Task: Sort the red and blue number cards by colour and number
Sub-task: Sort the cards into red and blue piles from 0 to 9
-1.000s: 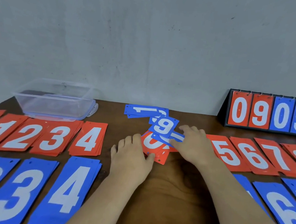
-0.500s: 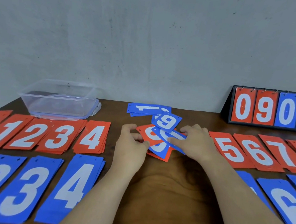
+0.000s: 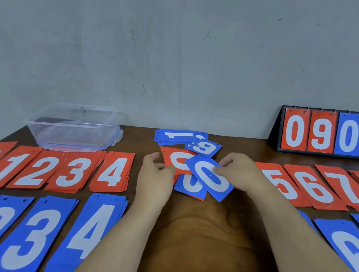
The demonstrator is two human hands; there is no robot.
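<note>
Blue 0 card (image 3: 210, 180) swung diagonal, top far-left | right hand (image 3: 244, 176) pinches it | left hand (image 3: 153, 183) holds red card (image 3: 172, 157)

A plain indoor workspace, its exact kind unclear: a dark wooden tabletop (image 3: 207, 238) stands against a bare, scuffed grey wall (image 3: 183, 47). A flip scoreboard (image 3: 329, 134) sits at the tabletop's far right corner, and a clear plastic box (image 3: 73, 127) near its far left edge.

On my feed I count nine red piles (image 3: 35, 171) in the far row, five left and four right, four blue piles (image 3: 31, 231) near left, one red card (image 3: 167, 154) and four blue cards (image 3: 209, 176) showing mid-surface, one clear tub (image 3: 73, 124) and one four-panel scoreboard (image 3: 320, 133).
</note>
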